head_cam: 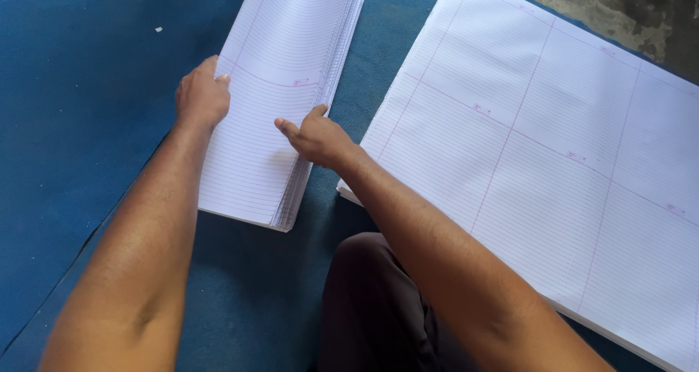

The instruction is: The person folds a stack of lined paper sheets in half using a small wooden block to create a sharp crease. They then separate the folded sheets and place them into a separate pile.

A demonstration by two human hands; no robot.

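My left hand [202,95] grips the left edge of the folded stack of ruled sheets [280,88], fingers curled together over the edge, thumb hidden underneath. My right hand [314,135] clamps the stack's right edge, thumb up on top, fingers pressed on the top sheet. The stack runs from upper centre of the frame down to centre, lying on a blue mat [80,110]. Right half of the frame: a big pile of unfolded ruled sheets [553,146] with pink margin lines, just beside the stack, not touching. Bottom centre: my knee in dark trousers [371,299]. Upper right corner: bare concrete floor [611,8].
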